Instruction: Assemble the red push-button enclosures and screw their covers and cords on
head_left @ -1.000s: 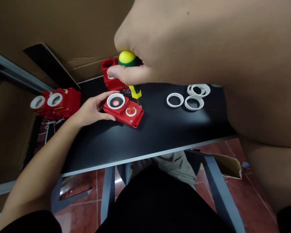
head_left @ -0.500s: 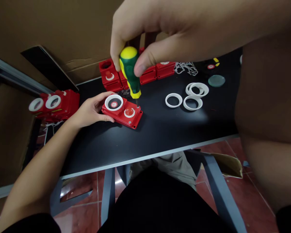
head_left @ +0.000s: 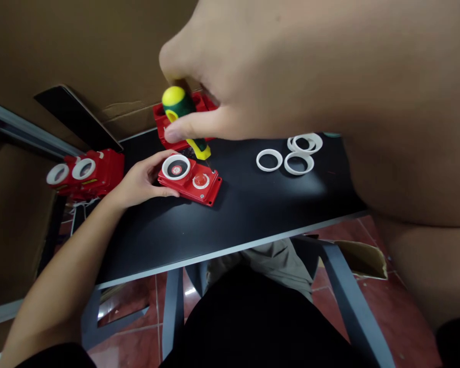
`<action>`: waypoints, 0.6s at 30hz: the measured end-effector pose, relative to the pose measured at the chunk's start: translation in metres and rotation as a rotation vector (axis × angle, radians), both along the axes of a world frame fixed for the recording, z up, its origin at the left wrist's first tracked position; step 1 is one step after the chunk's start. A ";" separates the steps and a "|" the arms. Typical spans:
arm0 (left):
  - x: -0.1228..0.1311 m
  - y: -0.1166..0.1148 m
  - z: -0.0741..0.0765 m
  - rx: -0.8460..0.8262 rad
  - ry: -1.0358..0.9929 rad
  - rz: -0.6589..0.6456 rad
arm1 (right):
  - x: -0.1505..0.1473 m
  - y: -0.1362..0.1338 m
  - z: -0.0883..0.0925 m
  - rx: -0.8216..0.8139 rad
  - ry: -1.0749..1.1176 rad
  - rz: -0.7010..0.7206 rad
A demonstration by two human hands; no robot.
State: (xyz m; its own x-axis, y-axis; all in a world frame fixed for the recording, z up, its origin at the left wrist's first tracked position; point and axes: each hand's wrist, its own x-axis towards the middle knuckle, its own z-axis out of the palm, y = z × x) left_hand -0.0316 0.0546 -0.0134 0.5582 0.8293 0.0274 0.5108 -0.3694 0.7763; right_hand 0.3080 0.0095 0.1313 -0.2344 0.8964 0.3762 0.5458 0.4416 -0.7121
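Observation:
A red button box [head_left: 189,179] with a white ring and a red push button on top lies flat on the black table [head_left: 230,214]. My left hand [head_left: 140,179] grips its left end, fingers wrapped round the edge. My right hand [head_left: 253,76], very close to the camera, is closed on a green and yellow screwdriver [head_left: 184,115]. The screwdriver leans to the left, and its tip rests at the box's far right corner.
Three loose white rings [head_left: 291,153] lie on the table to the right. More red boxes [head_left: 163,120] stand at the back behind the screwdriver, and others with white rings [head_left: 86,171] sit off the table's left edge. Cardboard [head_left: 99,46] walls the back.
My right hand has turned on the screwdriver and dropped in front of the camera, hiding the back of the table. The handle has tipped to the left. The box has stayed under my left hand.

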 end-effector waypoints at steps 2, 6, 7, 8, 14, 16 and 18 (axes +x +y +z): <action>0.000 0.000 0.000 -0.002 0.000 0.006 | -0.008 -0.009 -0.002 0.238 -0.421 0.033; -0.001 0.001 0.001 -0.023 0.006 0.009 | -0.016 -0.007 0.000 0.420 -0.906 0.107; -0.001 0.001 0.001 -0.027 0.007 0.005 | -0.017 -0.004 0.001 0.415 -0.913 0.114; -0.001 0.001 0.001 -0.027 0.005 0.002 | -0.017 -0.002 0.001 0.408 -0.906 0.117; 0.001 -0.001 0.000 -0.016 -0.003 0.000 | -0.024 0.002 0.001 0.392 -0.914 0.106; 0.001 -0.002 0.000 -0.015 0.006 -0.007 | -0.033 0.003 0.002 0.353 -0.938 0.094; 0.001 -0.002 0.001 -0.009 0.011 -0.010 | -0.040 0.004 0.004 0.346 -0.914 0.076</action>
